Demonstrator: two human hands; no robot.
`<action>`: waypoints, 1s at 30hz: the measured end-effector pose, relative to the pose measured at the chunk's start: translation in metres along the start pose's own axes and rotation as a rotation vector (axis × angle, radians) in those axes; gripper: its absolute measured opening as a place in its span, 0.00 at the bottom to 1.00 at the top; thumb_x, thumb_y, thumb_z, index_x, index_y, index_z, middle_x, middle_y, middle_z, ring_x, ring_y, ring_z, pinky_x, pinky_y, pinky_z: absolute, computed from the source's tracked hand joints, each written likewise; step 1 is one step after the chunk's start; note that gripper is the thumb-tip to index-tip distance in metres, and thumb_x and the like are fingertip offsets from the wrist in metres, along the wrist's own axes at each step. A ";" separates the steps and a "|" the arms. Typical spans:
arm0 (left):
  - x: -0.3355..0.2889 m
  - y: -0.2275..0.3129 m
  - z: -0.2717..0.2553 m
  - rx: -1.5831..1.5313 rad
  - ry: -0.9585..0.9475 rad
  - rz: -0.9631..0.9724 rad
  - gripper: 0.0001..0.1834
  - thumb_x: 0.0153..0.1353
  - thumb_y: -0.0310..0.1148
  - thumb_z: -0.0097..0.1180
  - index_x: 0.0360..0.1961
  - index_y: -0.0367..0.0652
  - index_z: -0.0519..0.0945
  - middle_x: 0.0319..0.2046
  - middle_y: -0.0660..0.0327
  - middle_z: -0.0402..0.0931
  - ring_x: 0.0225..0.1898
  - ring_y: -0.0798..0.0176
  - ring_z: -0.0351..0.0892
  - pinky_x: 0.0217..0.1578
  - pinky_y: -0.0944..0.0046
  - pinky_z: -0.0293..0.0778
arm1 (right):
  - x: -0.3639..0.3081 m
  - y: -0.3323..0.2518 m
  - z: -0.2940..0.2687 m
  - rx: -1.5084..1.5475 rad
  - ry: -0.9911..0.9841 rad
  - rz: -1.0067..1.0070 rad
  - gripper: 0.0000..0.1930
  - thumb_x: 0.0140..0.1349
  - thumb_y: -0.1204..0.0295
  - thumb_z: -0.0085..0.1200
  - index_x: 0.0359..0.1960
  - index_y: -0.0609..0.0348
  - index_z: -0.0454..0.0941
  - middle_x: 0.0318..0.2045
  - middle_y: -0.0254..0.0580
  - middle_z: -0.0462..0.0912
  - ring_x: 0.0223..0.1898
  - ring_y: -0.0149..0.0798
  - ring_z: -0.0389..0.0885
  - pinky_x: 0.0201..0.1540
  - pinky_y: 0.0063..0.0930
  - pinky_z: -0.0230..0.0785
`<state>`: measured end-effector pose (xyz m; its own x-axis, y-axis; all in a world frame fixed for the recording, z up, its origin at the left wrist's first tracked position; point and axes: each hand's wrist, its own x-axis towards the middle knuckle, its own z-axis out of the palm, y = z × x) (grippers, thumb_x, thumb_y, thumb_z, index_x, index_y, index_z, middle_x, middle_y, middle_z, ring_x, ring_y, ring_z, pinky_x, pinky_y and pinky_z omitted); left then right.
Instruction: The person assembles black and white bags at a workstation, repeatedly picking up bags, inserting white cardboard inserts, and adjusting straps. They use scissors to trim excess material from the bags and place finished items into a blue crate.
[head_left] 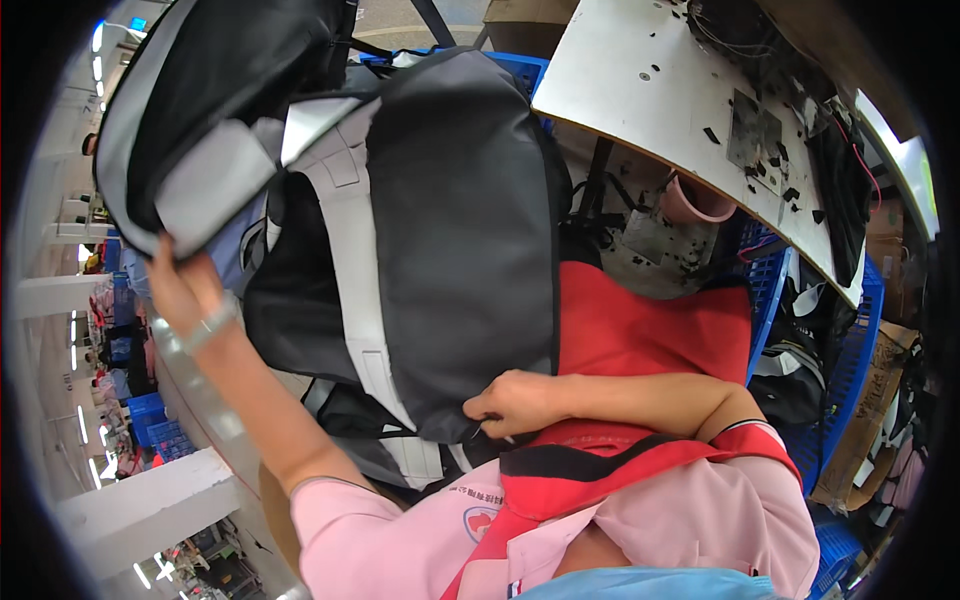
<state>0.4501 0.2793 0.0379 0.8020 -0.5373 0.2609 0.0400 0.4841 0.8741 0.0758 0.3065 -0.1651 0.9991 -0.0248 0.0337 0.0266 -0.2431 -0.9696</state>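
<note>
Head view: I see left hand (186,288) pinching the edge of a grey-and-black piece (215,185), upper left; right hand (520,402), fingers curled nearly closed, grips the lower edge of a central black panel (465,240) (red apron (650,330) alongside).

The person's left hand (185,285) is sitting well out to the left of the right hand (515,400), its fingers pointing away from the body and pinching. Behind it, the left forearm (268,405) is slanting back toward the body. The right hand is curling, its back facing up and its fingers folding, while the right forearm (640,402) is lying nearly level to its right.
</note>
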 end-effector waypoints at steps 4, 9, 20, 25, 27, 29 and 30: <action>-0.130 -0.043 -0.133 -0.251 -0.029 -0.358 0.14 0.63 0.23 0.52 0.49 0.28 0.73 0.46 0.50 0.79 0.44 0.50 0.81 0.46 0.49 0.79 | -0.034 -0.003 -0.038 -0.096 0.112 -0.006 0.06 0.53 0.72 0.52 0.28 0.60 0.70 0.20 0.53 0.76 0.25 0.57 0.77 0.30 0.46 0.68; -0.292 -0.082 -0.058 -0.315 0.131 -1.012 0.09 0.68 0.27 0.50 0.45 0.32 0.76 0.36 0.55 0.79 0.34 0.58 0.81 0.35 0.60 0.81 | -0.089 0.008 -0.096 -0.208 0.273 0.305 0.05 0.54 0.74 0.55 0.30 0.61 0.73 0.19 0.46 0.75 0.24 0.42 0.77 0.31 0.37 0.71; -0.372 -0.147 -0.008 0.186 -0.450 -0.943 0.19 0.73 0.44 0.44 0.41 0.36 0.72 0.20 0.60 0.70 0.16 0.63 0.76 0.17 0.64 0.77 | 0.034 -0.135 -0.167 -0.291 0.905 -0.385 0.33 0.54 0.64 0.65 0.62 0.53 0.66 0.54 0.46 0.74 0.58 0.41 0.71 0.64 0.33 0.59; -0.373 -0.144 -0.018 0.210 -0.617 -1.050 0.20 0.71 0.40 0.50 0.57 0.38 0.65 0.32 0.59 0.74 0.29 0.64 0.79 0.30 0.64 0.79 | 0.061 -0.143 -0.101 -0.087 0.427 -0.515 0.21 0.49 0.75 0.60 0.46 0.55 0.70 0.40 0.42 0.77 0.45 0.41 0.78 0.50 0.35 0.67; -0.383 -0.100 -0.020 0.527 -1.015 -0.883 0.23 0.67 0.33 0.54 0.61 0.40 0.66 0.42 0.57 0.74 0.38 0.61 0.80 0.39 0.64 0.78 | 0.027 -0.136 -0.075 -0.166 0.243 -0.431 0.19 0.48 0.79 0.57 0.43 0.54 0.70 0.34 0.47 0.78 0.38 0.48 0.81 0.41 0.41 0.70; -0.383 -0.052 -0.025 0.622 -1.377 -0.644 0.23 0.65 0.27 0.55 0.61 0.41 0.71 0.50 0.55 0.76 0.47 0.59 0.80 0.48 0.64 0.75 | -0.006 -0.124 -0.064 -0.282 0.100 -0.323 0.19 0.49 0.82 0.54 0.44 0.54 0.69 0.33 0.49 0.78 0.38 0.54 0.80 0.39 0.44 0.69; -0.379 -0.031 -0.028 0.529 -1.462 -0.550 0.20 0.65 0.25 0.54 0.58 0.39 0.75 0.51 0.54 0.77 0.50 0.59 0.80 0.52 0.63 0.74 | -0.017 -0.114 -0.060 -0.330 0.058 -0.263 0.19 0.49 0.83 0.53 0.44 0.54 0.69 0.34 0.49 0.78 0.38 0.56 0.79 0.39 0.45 0.69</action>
<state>0.1616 0.4871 -0.0989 -0.4573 -0.8578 -0.2347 -0.3287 -0.0822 0.9409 0.0537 0.2765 -0.0403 0.9560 0.0272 0.2920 0.2590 -0.5454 -0.7971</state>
